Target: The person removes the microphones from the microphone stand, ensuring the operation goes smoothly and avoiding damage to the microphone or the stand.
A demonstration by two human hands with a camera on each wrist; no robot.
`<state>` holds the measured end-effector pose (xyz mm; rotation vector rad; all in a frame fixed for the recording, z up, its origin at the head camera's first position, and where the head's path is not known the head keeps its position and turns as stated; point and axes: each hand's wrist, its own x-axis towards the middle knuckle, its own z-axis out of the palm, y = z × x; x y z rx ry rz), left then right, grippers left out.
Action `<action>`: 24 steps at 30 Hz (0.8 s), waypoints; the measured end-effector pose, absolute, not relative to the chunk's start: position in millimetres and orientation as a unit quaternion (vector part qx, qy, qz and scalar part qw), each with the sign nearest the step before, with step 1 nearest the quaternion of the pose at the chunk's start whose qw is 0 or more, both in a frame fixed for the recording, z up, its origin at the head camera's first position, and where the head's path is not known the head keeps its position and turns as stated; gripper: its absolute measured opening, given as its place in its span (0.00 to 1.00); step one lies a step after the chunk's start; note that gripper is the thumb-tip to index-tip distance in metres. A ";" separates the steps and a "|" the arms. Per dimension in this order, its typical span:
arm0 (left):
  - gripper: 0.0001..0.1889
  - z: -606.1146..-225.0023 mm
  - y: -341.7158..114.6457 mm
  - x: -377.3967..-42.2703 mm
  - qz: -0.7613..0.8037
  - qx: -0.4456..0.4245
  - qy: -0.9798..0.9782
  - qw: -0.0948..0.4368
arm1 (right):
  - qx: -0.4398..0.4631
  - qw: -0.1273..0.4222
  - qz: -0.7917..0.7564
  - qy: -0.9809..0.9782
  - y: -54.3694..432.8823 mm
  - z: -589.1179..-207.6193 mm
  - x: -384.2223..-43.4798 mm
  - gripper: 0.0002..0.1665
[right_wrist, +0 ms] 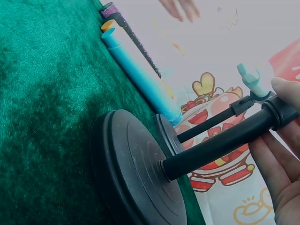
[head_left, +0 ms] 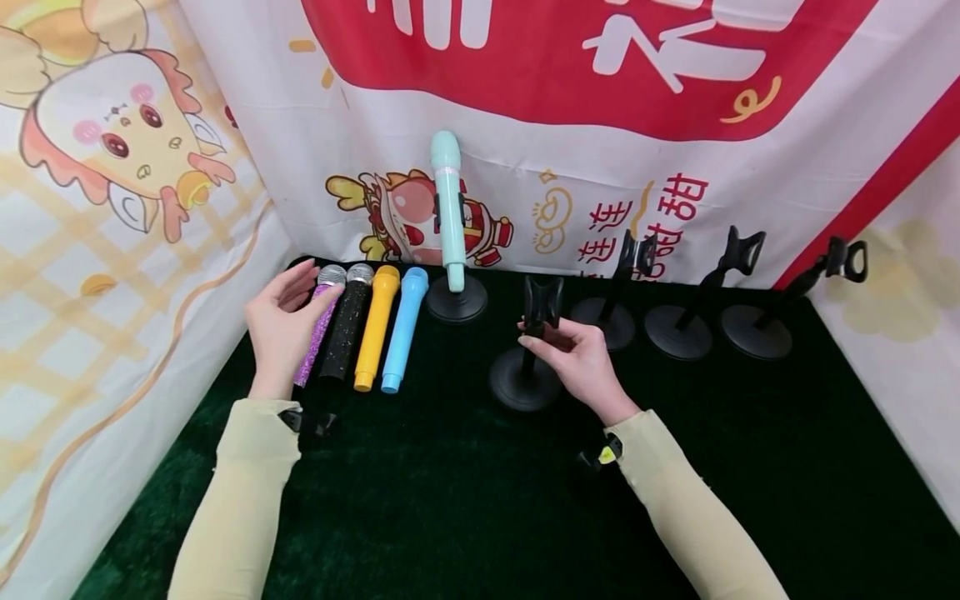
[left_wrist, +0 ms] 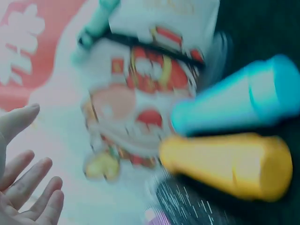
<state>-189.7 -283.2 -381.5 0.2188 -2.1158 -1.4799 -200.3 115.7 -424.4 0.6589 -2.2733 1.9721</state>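
Observation:
My right hand [head_left: 585,367] grips the neck of a black microphone stand [head_left: 527,385] just below its clip; thumb and fingers close round the post in the right wrist view. The clip at its top holds nothing. My left hand [head_left: 279,329] is over a glittery purple microphone [head_left: 318,337], the leftmost of a row. In the left wrist view its fingers [left_wrist: 29,180] are spread and loosely bent, with nothing between them. Beside the purple one lie a black microphone [head_left: 348,329], a yellow microphone [head_left: 377,329] and a blue microphone [head_left: 406,329], heads toward the back.
A mint-green microphone [head_left: 450,217] sits upright in a stand with a round base [head_left: 457,302] at the back. Three more black stands, one with its base here [head_left: 678,333], line the back right. A printed cloth backdrop [head_left: 525,150] rises behind the dark green tablecloth [head_left: 450,500].

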 end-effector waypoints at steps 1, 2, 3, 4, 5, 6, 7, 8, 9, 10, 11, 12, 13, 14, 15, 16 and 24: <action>0.27 -374.2 -273.6 -185.9 -0.553 0.064 -0.782 0.279 | 0.214 0.029 0.641 -0.736 115.8 -424.5 -200.4 0.17; 0.26 -366.9 -263.7 -181.9 -0.555 0.044 -0.780 0.285 | 0.214 0.028 0.641 -0.737 115.9 -424.5 -200.5 0.18; 0.25 -359.6 -253.3 -177.5 -0.559 0.022 -0.777 0.289 | 0.213 0.026 0.641 -0.737 116.1 -424.6 -200.6 0.18; 0.24 -352.8 -242.7 -172.9 -0.563 0.000 -0.774 0.290 | 0.211 0.023 0.641 -0.738 116.4 -424.8 -200.6 0.18; 0.24 -345.9 -232.2 -167.8 -0.566 -0.024 -0.771 0.290 | 0.208 0.019 0.641 -0.738 116.9 -424.9 -200.7 0.18; 0.23 -340.2 -222.4 -163.8 -0.571 -0.046 -0.768 0.287 | 0.205 0.014 0.641 -0.740 117.3 -425.3 -200.8 0.17; 0.22 -335.3 -213.2 -160.2 -0.578 -0.068 -0.763 0.282 | 0.200 0.007 0.639 -0.743 117.7 -425.6 -200.5 0.17; 0.22 -333.4 -206.0 -158.3 -0.584 -0.089 -0.759 0.274 | 0.195 0.000 0.637 -0.745 118.1 -426.6 -200.4 0.18; 0.22 -331.9 -199.2 -156.5 -0.590 -0.104 -0.757 0.262 | 0.191 -0.007 0.636 -0.748 118.5 -428.0 -200.3 0.18; 0.22 -331.0 -192.4 -155.0 -0.595 -0.115 -0.756 0.248 | 0.187 -0.014 0.634 -0.750 119.2 -429.4 -200.2 0.18; 0.23 -331.0 -185.9 -154.0 -0.600 -0.126 -0.755 0.234 | 0.183 -0.021 0.632 -0.753 119.7 -430.8 -200.1 0.19; 0.23 -331.7 -179.2 -153.8 -0.604 -0.135 -0.755 0.219 | 0.179 -0.025 0.630 -0.755 120.2 -432.3 -199.9 0.19; 0.23 -332.7 -172.3 -153.7 -0.605 -0.145 -0.756 0.204 | 0.178 -0.029 0.628 -0.757 120.5 -433.7 -199.8 0.19; 0.24 -334.6 -165.4 -154.3 -0.608 -0.156 -0.755 0.189 | 0.177 -0.030 0.626 -0.759 121.0 -435.3 -200.2 0.19; 0.24 -336.2 -157.8 -154.8 -0.609 -0.166 -0.756 0.174 | 0.176 -0.030 0.625 -0.760 121.2 -436.2 -200.3 0.19; 0.25 -341.0 -150.4 -157.5 -0.610 -0.179 -0.755 0.161 | 0.176 -0.031 0.624 -0.761 121.2 -436.5 -200.2 0.19; 0.27 -382.5 -100.3 -188.2 -0.611 -0.241 -0.749 0.082 | 0.180 -0.026 0.610 -0.771 117.7 -419.1 -189.9 0.18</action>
